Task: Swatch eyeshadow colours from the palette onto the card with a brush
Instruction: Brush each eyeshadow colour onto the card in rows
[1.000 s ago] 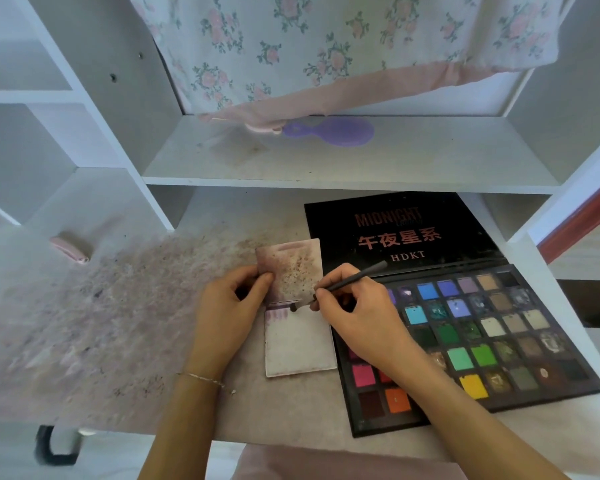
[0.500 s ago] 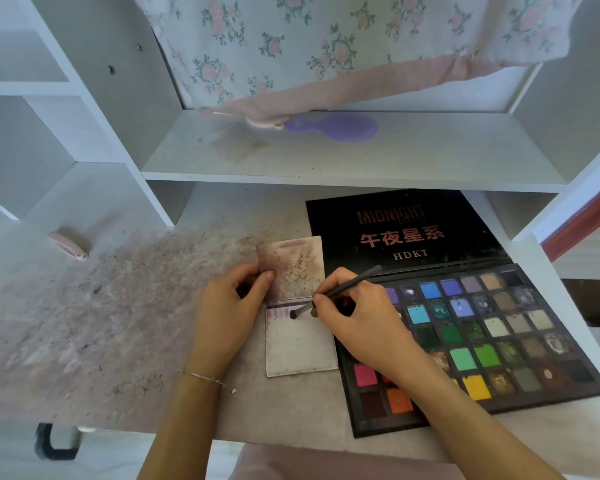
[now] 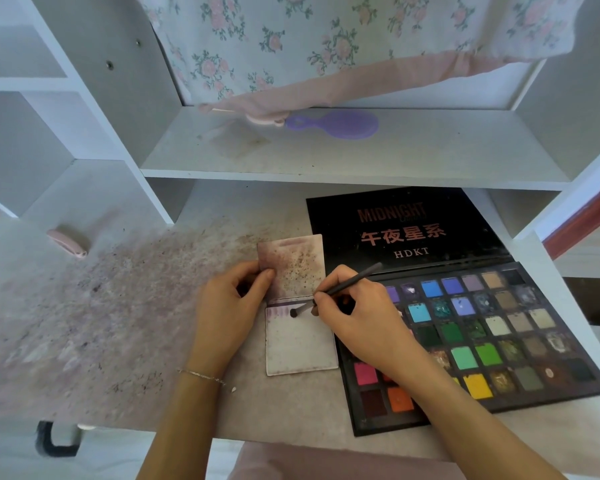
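Leftward across the card [image 3: 300, 344] slid the brush [image 3: 329, 295], clenched in right hand [image 3: 364, 323]; left hand [image 3: 227, 306] pins card's nine-o'clock edge. Mid-swatch; reloading at palette [image 3: 482, 334] likely next.

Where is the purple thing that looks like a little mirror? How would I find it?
Look at the white shelf above the desk, under the hanging flowery cloth. Near its back, left of the middle, lies a flat purple hand mirror, round with a short handle. A pale pink item sits at its handle end, but the mirror is the shelf's only purple thing.
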Motion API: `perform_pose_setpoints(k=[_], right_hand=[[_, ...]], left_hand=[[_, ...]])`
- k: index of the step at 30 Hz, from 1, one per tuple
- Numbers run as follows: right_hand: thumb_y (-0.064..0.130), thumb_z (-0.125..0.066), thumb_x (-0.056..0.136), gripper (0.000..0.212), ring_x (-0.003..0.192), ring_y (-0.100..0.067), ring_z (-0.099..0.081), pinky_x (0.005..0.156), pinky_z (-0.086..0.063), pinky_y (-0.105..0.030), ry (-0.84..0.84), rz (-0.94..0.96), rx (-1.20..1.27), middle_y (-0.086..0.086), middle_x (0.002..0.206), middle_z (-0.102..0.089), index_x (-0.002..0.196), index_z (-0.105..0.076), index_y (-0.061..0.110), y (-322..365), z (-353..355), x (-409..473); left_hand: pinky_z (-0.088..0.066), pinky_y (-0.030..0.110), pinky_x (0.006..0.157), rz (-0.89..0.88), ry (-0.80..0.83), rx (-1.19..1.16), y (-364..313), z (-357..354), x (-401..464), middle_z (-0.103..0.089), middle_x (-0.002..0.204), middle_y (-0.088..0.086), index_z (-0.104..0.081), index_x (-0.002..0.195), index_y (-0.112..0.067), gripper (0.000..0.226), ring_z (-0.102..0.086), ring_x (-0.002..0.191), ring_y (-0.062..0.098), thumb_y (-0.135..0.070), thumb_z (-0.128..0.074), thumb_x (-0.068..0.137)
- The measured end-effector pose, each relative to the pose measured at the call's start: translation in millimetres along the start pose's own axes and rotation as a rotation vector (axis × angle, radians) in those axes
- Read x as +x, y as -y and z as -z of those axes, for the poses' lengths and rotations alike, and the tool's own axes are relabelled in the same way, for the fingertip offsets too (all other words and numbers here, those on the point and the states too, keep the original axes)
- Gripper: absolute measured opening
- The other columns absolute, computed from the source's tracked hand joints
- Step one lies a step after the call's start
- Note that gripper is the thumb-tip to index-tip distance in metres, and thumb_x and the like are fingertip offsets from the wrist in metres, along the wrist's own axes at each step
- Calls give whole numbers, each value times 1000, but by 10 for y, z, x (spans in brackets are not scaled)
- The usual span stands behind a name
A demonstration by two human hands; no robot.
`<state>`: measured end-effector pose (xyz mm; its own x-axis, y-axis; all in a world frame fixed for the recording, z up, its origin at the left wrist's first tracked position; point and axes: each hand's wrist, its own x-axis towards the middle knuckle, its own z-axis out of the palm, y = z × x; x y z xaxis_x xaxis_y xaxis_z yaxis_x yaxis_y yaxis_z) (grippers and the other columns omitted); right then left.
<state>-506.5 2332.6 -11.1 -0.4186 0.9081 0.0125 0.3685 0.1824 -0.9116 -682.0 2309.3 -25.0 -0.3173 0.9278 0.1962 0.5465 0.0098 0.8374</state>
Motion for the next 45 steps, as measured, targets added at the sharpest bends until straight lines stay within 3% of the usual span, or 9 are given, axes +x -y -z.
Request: perform_pose_setpoints(k=[6,10,15,25,30,35,39,43,45], right_hand=[[21,-54,87,10,78,-13,-64,71,-53,-33,-9,22,-19,-3,78,-66,80,-51,28,-13,-5,8],[22,-54,86,9,75,-17,-63,69,-53,-35,6,13,-17,-7,76,-66,79,-51,27,-19,-4,8],[21,-55,86,10,75,-16,-63,68,-53,-35,-3,27,-18,-6,76,-66,78,-51,27,-20,-5,13],[22,-55,85,8,75,-16,-63,68,-53,-35,15,22,-23,-6,76,-66,79,-52,26,-21,0,8],[21,-55,86,8,76,-15,-63,70,-53,-33,14,27,-6,-5,77,-66,80,-53,26,-11,2,8],[12,-56,86,11,71,-21,-62,65,-52,-34,-115,59,148,-7,73,-65,80,-57,21,11,30,-2],[5,-54,87,17,75,-11,-66,69,-54,-24,-145,71,261,-2,76,-68,85,-62,20,-5,72,-10],[4,-52,90,26,79,-8,-66,71,-50,-15,-170,82,311,4,81,-71,88,-67,25,-15,166,-60],[4,-50,90,26,77,-8,-66,71,-50,-15,-199,80,307,4,79,-72,87,-67,25,-31,233,-97]], left_hand=[[-47,13,65,8,1,7,7,-7,7,-65,76,-19,-68,89,-27,12,-62,73,2,-18,-61,85],[-47,13,64,10,3,6,14,-5,3,-66,76,-18,-67,87,-29,12,-62,73,1,-18,-61,85],[-50,23,68,13,5,5,13,-5,6,-67,77,-15,-67,86,-30,13,-63,73,5,-19,-61,85],[-53,31,70,15,3,18,5,-2,3,-67,77,-14,-68,90,-28,12,-63,74,6,-20,-61,85],[-52,27,69,2,4,17,-10,3,2,-65,76,-18,-64,86,-35,16,-62,74,5,-19,-61,85],[-51,21,68,2,16,18,-22,10,-2,-64,76,-19,-65,89,-33,15,-62,74,2,-19,-60,85],[-48,12,66,5,14,21,-5,9,-3,-64,77,-20,-67,90,-29,13,-62,74,-1,-19,-60,85],[-50,22,70,24,17,3,14,6,1,-67,80,-18,-69,93,-25,13,-63,76,2,-20,-60,85],[-49,20,70,21,15,5,13,3,6,-66,80,-20,-69,93,-26,13,-62,76,-1,-21,-60,85]])
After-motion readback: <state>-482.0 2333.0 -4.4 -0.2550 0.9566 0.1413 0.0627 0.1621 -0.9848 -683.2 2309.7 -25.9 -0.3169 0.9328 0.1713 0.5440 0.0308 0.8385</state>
